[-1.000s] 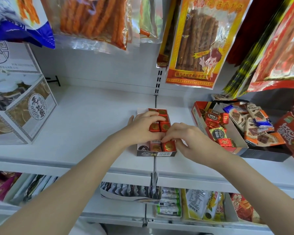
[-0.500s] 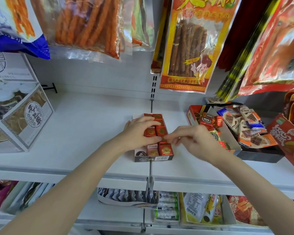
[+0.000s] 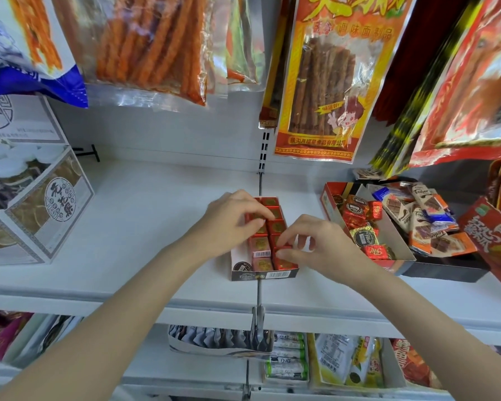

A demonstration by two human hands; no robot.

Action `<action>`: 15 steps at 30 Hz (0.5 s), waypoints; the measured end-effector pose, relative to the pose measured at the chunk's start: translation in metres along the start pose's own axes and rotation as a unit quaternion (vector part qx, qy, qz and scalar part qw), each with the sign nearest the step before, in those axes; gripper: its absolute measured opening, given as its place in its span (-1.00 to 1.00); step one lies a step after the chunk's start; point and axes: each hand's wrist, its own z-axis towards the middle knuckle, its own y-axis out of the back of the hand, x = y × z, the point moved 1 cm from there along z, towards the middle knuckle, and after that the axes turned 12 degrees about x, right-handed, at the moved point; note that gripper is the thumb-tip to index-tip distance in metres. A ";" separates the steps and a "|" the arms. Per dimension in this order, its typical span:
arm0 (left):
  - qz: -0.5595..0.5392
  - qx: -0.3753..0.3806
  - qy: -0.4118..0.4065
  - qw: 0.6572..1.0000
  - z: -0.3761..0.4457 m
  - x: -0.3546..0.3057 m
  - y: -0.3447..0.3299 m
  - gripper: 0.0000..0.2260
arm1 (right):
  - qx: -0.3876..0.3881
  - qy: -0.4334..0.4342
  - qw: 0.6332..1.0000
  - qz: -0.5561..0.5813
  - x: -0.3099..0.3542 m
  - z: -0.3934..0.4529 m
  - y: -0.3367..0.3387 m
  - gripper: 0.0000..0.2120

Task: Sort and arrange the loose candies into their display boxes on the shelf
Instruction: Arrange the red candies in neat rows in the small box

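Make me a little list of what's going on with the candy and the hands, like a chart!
place: white shop shelf
middle box: small display box with square red candies in two rows
left hand: fingers curled over the far candies in the box
right hand: pinches a red candy at the box's near right corner
right box: red tray of mixed loose candies, beside it chocolate bars
left side: grey and white carton
above: hanging snack bags

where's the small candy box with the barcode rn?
Head view, centre: the small candy box sits near the white shelf front edge, under both hands, left of the red tray of mixed candies.
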 end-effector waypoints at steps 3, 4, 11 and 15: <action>0.031 0.089 -0.031 0.995 -0.007 -0.001 -0.011 -0.75 | 0.064 0.040 0.997 -0.034 0.001 -0.004 0.002 -0.87; 0.043 0.104 -0.031 0.993 -0.009 0.000 -0.013 -0.74 | 0.074 0.045 0.996 -0.038 0.001 -0.006 0.003 -0.87; 0.031 0.118 -0.029 0.992 -0.010 0.002 -0.013 -0.74 | 0.125 0.060 0.987 -0.085 0.001 -0.009 0.009 -0.62; 0.037 0.120 -0.030 0.992 -0.009 0.002 -0.014 -0.76 | 0.158 0.070 0.966 -0.192 0.006 -0.008 0.005 -0.55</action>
